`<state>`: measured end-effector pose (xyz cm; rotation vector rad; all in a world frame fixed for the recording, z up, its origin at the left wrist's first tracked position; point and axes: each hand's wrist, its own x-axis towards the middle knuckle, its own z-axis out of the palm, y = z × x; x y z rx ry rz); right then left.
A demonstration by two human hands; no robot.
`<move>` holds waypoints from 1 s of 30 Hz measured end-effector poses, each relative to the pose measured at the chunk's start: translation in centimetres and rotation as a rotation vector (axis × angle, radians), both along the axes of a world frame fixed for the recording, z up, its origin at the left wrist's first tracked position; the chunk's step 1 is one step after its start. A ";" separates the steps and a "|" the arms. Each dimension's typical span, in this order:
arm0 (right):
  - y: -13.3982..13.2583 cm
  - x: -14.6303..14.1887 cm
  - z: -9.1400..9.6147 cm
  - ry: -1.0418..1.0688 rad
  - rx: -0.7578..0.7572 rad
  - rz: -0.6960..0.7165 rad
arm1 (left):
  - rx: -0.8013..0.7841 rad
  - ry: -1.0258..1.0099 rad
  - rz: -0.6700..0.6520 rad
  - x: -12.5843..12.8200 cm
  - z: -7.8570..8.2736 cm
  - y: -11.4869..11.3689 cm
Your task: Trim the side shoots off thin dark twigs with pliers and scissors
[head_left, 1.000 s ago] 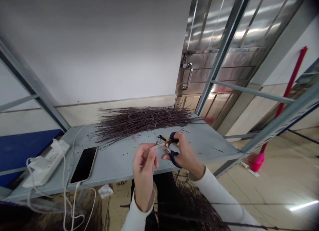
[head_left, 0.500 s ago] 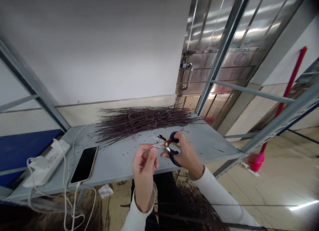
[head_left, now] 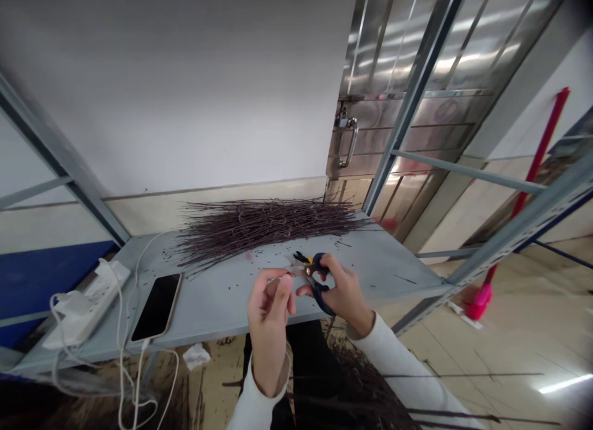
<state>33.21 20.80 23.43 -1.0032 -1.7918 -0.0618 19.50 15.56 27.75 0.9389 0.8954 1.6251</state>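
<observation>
My right hand (head_left: 344, 296) is shut on a pair of scissors (head_left: 309, 270) with dark blue handles and yellow parts, its fingers through the loops. The blades point left toward my left hand (head_left: 269, 322), whose fingertips curl close together just beside them. Anything thin between those fingertips is too small to make out. Behind both hands, a broad heap of dark thin twigs (head_left: 264, 229) lies on a grey metal shelf (head_left: 384, 263), with small dark bits scattered over the shelf.
A black smartphone (head_left: 156, 307) with a white cable and a white power strip (head_left: 88, 303) lie at the shelf's left end. More twigs (head_left: 361, 380) lie on the floor below, near a crumpled tissue (head_left: 196, 356). Metal rack uprights frame the shelf; a stainless door stands behind.
My right hand and the scissors have shifted slightly down and left, closer to my left hand's fingertips. The scissors have tilted a little. The twig heap has not moved.
</observation>
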 end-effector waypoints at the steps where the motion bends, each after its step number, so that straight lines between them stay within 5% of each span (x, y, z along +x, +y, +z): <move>1: -0.1 0.0 0.0 0.005 -0.006 0.001 | -0.002 0.003 0.003 0.0 0.0 0.0; 16: -0.6 0.3 0.0 0.092 -0.125 0.085 | 0.046 0.188 0.075 0.2 -0.2 -0.4; 30: -1.0 -0.4 -0.5 0.054 0.054 -0.043 | 0.003 0.138 0.067 0.8 -0.7 -0.4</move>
